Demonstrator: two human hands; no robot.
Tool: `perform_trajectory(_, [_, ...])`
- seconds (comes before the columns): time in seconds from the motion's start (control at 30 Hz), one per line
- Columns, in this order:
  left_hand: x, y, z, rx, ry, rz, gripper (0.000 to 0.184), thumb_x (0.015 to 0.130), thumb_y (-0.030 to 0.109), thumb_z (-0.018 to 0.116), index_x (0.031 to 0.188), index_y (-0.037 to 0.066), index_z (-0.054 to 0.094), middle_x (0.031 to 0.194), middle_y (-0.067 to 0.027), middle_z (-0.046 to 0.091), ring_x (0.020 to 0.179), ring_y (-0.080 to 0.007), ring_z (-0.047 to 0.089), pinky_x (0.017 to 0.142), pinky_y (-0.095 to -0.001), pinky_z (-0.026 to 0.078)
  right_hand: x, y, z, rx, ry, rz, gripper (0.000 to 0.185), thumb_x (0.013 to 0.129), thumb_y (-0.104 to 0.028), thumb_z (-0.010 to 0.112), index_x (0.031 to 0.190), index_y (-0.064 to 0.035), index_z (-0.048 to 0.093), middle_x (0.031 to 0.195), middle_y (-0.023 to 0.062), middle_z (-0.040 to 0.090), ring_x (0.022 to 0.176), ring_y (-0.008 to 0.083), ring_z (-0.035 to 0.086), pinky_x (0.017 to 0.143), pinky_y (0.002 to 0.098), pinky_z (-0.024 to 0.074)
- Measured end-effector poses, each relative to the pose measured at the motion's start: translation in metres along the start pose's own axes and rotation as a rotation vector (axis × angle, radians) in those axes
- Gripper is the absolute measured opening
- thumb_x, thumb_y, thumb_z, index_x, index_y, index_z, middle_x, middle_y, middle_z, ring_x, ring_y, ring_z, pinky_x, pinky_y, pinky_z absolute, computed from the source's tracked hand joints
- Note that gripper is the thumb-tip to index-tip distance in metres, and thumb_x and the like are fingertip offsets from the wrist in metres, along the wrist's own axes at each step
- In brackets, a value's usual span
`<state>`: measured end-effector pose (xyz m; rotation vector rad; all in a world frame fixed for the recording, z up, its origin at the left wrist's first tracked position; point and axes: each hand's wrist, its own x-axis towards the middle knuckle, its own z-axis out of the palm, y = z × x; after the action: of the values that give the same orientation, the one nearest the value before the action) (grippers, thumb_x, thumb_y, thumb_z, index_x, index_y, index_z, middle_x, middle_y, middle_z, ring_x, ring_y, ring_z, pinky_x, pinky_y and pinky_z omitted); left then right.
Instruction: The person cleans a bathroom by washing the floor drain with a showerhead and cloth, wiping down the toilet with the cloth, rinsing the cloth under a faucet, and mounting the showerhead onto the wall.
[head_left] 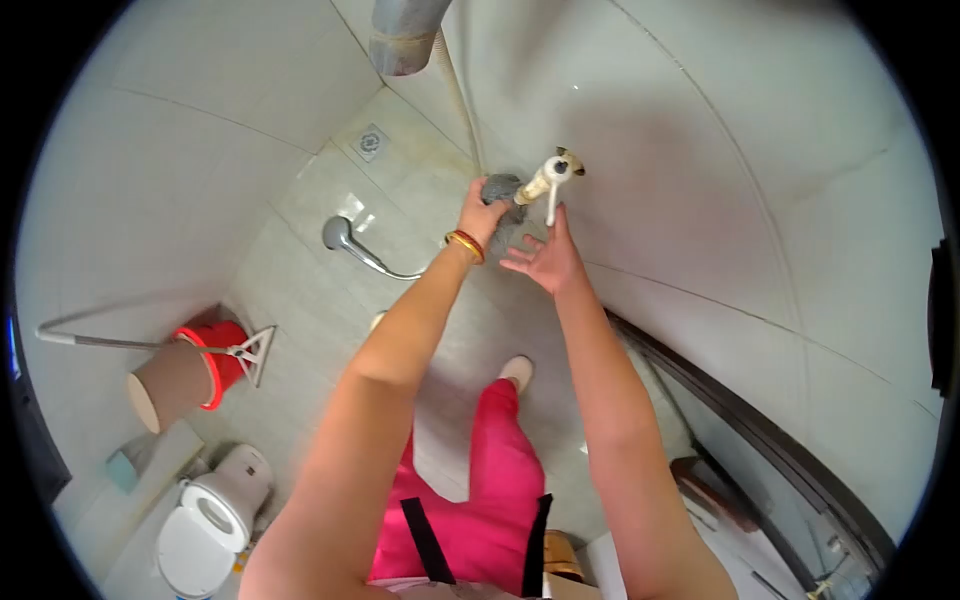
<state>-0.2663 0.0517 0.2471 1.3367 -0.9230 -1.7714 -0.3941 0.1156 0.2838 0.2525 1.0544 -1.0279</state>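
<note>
A white plastic tap (536, 187) sticks out from the wall, its lever pointing down toward me. My left hand (479, 218) is closed around a crumpled grey cloth (503, 187), held right by the tap's spout. Part of the cloth hangs down between my two hands. Beneath the lever is my right hand (549, 258), fingers spread, with one fingertip at the lever's lower end. Whether that fingertip presses on the lever I cannot tell. No water stream is visible at the spout.
A shower head (340, 233) lies on the tiled floor near a drain (370, 142). A grey pipe (405, 40) hangs above. To the left are a red bucket (228, 378), a brown bin (172, 382), a long-handled squeegee (110, 342) and a toilet (205, 535). A dark-framed door (720, 405) is right.
</note>
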Motion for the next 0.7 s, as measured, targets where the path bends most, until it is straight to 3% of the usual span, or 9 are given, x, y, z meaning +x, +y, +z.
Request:
perform_trajectory(0.1, [-0.011, 0.004, 0.002, 0.107, -0.058, 0.145, 0.052, 0.074, 0.006, 0.062, 0.120, 0.010, 0.039, 0.099, -0.0075, 0.054, 0.089, -0.0150, 0.052, 0.074, -0.0273, 0.046, 0.041, 0.009, 0.004, 0.112, -0.268, -0.048, 0.077, 0.076, -0.061, 0.051, 0.134, -0.0190, 0.023, 0.138, 0.0160, 0.019, 0.125, 0.0399, 0.022, 0.092, 0.0618, 0.0283])
perform_trajectory(0.17, [-0.015, 0.002, 0.001, 0.232, -0.165, 0.187, 0.044, 0.073, 0.007, 0.064, 0.114, 0.010, 0.047, 0.093, -0.0036, 0.056, 0.084, -0.0133, 0.053, 0.070, -0.0265, 0.047, 0.053, 0.009, 0.010, 0.046, 0.023, -0.105, 0.062, 0.077, -0.055, 0.053, 0.125, -0.0170, 0.039, 0.129, 0.0129, 0.036, 0.118, 0.0333, 0.037, 0.089, 0.0562, 0.0364])
perform_trajectory(0.23, [-0.029, 0.007, 0.011, 0.265, -0.128, 0.182, 0.035, 0.073, 0.011, 0.065, 0.105, 0.009, 0.052, 0.087, -0.0066, 0.059, 0.079, -0.0161, 0.056, 0.069, -0.0280, 0.047, 0.051, 0.009, 0.019, 0.144, 0.045, -0.066, 0.054, 0.077, -0.047, 0.057, 0.118, -0.0136, 0.046, 0.118, 0.0105, 0.048, 0.107, 0.0276, 0.048, 0.085, 0.0456, 0.0428])
perform_trajectory(0.3, [-0.041, 0.019, 0.021, 0.288, -0.086, 0.171, 0.026, 0.072, 0.016, 0.065, 0.096, 0.008, 0.057, 0.081, -0.0096, 0.062, 0.074, -0.0188, 0.058, 0.069, -0.0296, 0.046, 0.089, 0.018, -0.008, -0.060, -0.013, -0.373, 0.049, 0.076, -0.042, 0.060, 0.110, -0.0082, 0.051, 0.104, 0.0067, 0.056, 0.094, 0.0234, 0.054, 0.081, 0.0352, 0.0457])
perform_trajectory(0.4, [-0.042, 0.017, 0.037, 0.616, 0.216, 0.236, 0.030, 0.072, 0.031, 0.061, 0.083, 0.004, 0.060, 0.073, -0.0248, 0.058, 0.071, -0.0397, 0.056, 0.063, -0.0412, 0.046, 0.122, 0.027, -0.022, 0.016, -0.143, -0.417, 0.042, 0.075, -0.035, 0.063, 0.104, -0.0048, 0.054, 0.094, 0.0054, 0.057, 0.084, 0.0188, 0.056, 0.075, 0.0304, 0.0470])
perform_trajectory(0.43, [-0.034, 0.013, 0.036, 0.617, 0.210, 0.229, 0.030, 0.072, 0.031, 0.061, 0.083, 0.004, 0.060, 0.073, -0.0248, 0.058, 0.071, -0.0397, 0.056, 0.063, -0.0412, 0.046, 0.127, 0.032, -0.024, 0.043, -0.298, -0.498, 0.040, 0.076, -0.033, 0.062, 0.102, -0.0047, 0.055, 0.092, 0.0049, 0.057, 0.081, 0.0174, 0.056, 0.073, 0.0293, 0.0473])
perform_trajectory(0.47, [-0.022, 0.006, 0.030, 0.717, 0.286, 0.224, 0.032, 0.073, 0.031, 0.059, 0.085, 0.002, 0.059, 0.075, -0.0252, 0.059, 0.073, -0.0403, 0.057, 0.063, -0.0419, 0.046, 0.091, 0.020, 0.008, 0.137, -0.023, -0.357, 0.039, 0.078, -0.030, 0.060, 0.106, -0.0047, 0.052, 0.092, 0.0038, 0.056, 0.081, 0.0165, 0.055, 0.073, 0.0282, 0.0463])
perform_trajectory(0.6, [0.034, -0.020, -0.006, 0.644, 0.498, 0.168, 0.038, 0.074, 0.031, 0.052, 0.089, -0.003, 0.059, 0.078, -0.0271, 0.058, 0.076, -0.0426, 0.056, 0.066, -0.0426, 0.045, 0.108, 0.032, 0.001, 0.071, 0.073, -0.313, 0.050, 0.084, -0.035, 0.053, 0.120, -0.0029, 0.042, 0.120, 0.0073, 0.045, 0.111, 0.0215, 0.042, 0.097, 0.0370, 0.0298])
perform_trajectory(0.7, [0.060, -0.041, -0.023, 0.543, 0.369, 0.091, 0.042, 0.075, 0.033, 0.052, 0.094, -0.004, 0.058, 0.076, -0.0249, 0.060, 0.078, -0.0381, 0.058, 0.071, -0.0389, 0.045, 0.105, 0.030, 0.005, 0.108, 0.187, -0.260, 0.034, 0.080, -0.030, 0.061, 0.104, -0.0078, 0.053, 0.100, 0.0041, 0.055, 0.094, 0.0187, 0.053, 0.083, 0.0363, 0.0440])
